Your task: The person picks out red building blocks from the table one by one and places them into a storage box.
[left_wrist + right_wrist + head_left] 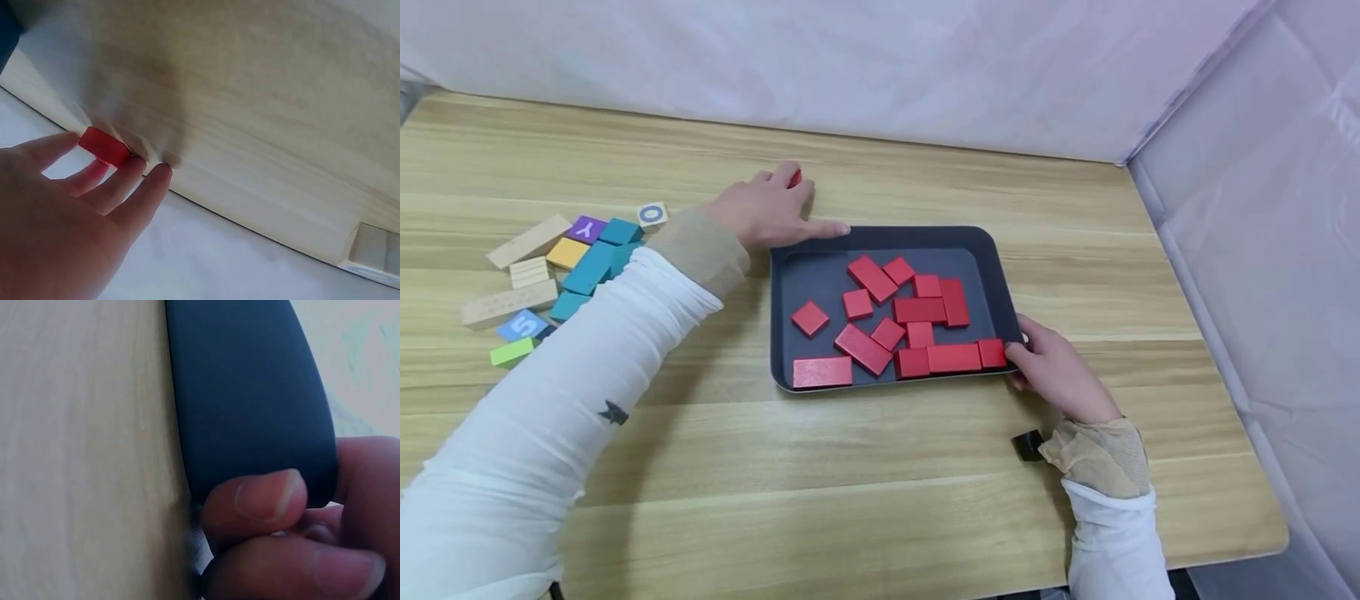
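Note:
A dark tray (880,237) with several red blocks (953,358) inside lies on the table. Beyond its far left corner my left hand (767,207) holds a small red block (104,147) between its fingertips, close to the tabletop. The thumb of that hand points out along the tray's far rim; whether it touches the rim I cannot tell. At the near right corner my right hand (1063,375) grips the tray, thumb over the rim and fingers against the outer wall (250,394).
Left of the tray, partly behind my left forearm, is a cluster of teal blocks (589,268), plain wooden blocks (512,302) and lettered blocks (586,228). A small black object (1027,446) sits by my right wrist. White curtains (850,75) border the wooden table (820,483).

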`<state>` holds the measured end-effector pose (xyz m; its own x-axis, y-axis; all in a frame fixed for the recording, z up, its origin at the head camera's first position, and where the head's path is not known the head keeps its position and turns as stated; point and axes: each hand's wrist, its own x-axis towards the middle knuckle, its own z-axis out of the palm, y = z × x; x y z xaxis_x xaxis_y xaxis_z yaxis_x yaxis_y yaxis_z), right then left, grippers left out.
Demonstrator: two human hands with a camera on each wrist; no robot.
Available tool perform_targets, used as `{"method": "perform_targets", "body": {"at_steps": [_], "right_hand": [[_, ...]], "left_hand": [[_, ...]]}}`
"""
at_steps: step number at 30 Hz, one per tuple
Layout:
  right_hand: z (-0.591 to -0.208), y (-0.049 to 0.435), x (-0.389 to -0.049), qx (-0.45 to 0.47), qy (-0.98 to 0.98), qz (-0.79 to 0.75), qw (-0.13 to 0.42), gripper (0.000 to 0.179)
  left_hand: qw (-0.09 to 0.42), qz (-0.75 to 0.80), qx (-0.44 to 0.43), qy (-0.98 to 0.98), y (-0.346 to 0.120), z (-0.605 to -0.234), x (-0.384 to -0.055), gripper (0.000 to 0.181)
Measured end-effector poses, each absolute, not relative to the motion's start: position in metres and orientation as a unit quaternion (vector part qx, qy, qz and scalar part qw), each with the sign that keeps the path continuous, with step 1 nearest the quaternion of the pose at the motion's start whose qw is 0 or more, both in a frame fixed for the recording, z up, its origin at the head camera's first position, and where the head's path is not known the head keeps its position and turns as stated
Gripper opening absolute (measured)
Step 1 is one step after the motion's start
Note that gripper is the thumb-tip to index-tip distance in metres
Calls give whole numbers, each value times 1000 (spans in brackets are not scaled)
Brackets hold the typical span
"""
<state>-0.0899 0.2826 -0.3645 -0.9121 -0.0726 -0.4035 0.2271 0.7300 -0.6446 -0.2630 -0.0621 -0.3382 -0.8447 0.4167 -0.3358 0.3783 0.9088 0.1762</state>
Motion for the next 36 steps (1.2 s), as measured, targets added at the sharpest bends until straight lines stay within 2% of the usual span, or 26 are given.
{"method": "perform_targets", "body": {"at_steps": [6, 13, 20, 25, 32, 36], "right_hand": [[-365, 282, -95, 37, 909, -363, 202, 24], [-368, 281, -98, 35, 909, -360, 206, 24], [-364, 285, -97, 33, 909, -360, 208, 26], [-361, 290, -94, 40, 909, -361, 204, 27], [-361, 294, -89, 45, 905, -366, 212, 24], [-362, 294, -90, 42, 905, -370, 206, 25]], "left_hand": [[163, 29, 205, 965, -63, -339, -257, 108], [141, 3, 206, 968, -65, -344, -251, 95], [136, 5, 195, 971, -62, -343, -247, 105], [128, 7, 195, 972, -54, -340, -247, 104], [43, -39, 250, 966, -47, -344, -238, 81], [8, -36, 260, 965, -48, -345, -235, 79]]}}
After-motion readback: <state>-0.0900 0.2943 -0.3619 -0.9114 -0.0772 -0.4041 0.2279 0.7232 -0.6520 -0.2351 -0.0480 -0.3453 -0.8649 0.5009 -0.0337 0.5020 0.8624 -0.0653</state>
